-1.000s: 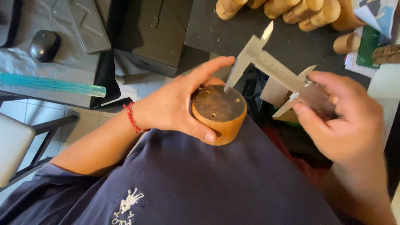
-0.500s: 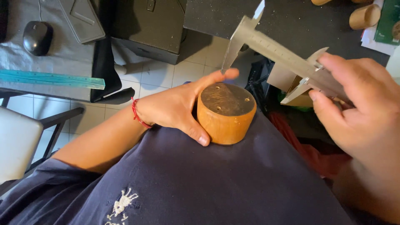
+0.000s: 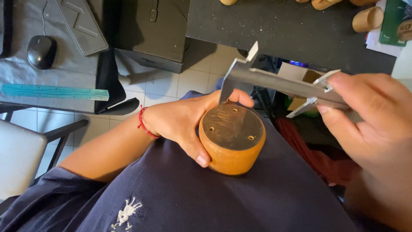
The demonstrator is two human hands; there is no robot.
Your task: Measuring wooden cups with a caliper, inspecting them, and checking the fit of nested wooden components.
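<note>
Caliper (image 3: pixel 274 81) in right hand (image 3: pixel 369 116) (left hand (image 3: pixel 184 122) grips wooden cylinder (image 3: pixel 231 139)).

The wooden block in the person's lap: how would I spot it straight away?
Start at the dark blue shirt filling the bottom of the head view. Resting on it, cupped by the left hand, is the wooden block. It is a short orange-brown cylinder with a dark, scratched top and small holes, unlike the metal caliper above it.
</note>
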